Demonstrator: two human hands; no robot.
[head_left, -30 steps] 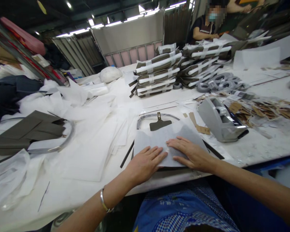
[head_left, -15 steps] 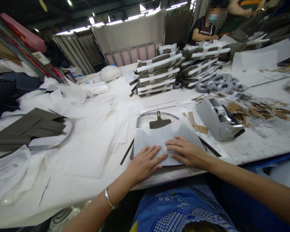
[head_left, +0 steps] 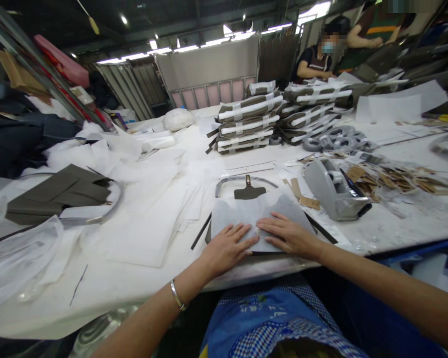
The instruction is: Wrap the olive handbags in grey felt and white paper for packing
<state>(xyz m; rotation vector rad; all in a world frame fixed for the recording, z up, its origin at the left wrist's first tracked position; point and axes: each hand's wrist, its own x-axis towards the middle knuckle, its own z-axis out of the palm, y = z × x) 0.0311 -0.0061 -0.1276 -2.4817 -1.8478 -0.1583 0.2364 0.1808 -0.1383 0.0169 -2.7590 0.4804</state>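
Both palms rest on a sheet of white tissue paper (head_left: 239,211) at the table's front edge. My left hand (head_left: 229,247) lies flat on its lower left part, fingers stretched out. Across from it my right hand (head_left: 289,234) presses down with fingers spread, the fingertips of the two hands nearly meeting. Beneath the sheet is a dark olive bag, mostly hidden; its flap tab (head_left: 249,192) with a metal clasp and a wrapped curved handle (head_left: 224,183) show beyond the paper. Dark straps (head_left: 201,231) stick out at the sides.
To the right stands a grey tape dispenser (head_left: 330,191), beside a heap of brown tags (head_left: 392,176). Stacked wrapped bags (head_left: 248,122) stand at the back. Another olive bag (head_left: 59,194) and loose white sheets (head_left: 149,223) lie left. A masked co-worker (head_left: 315,62) sits far right.
The camera view has shifted slightly, so the scene sits a little to the right and lower at left. My hands stay flat on the paper in nearly the same place.
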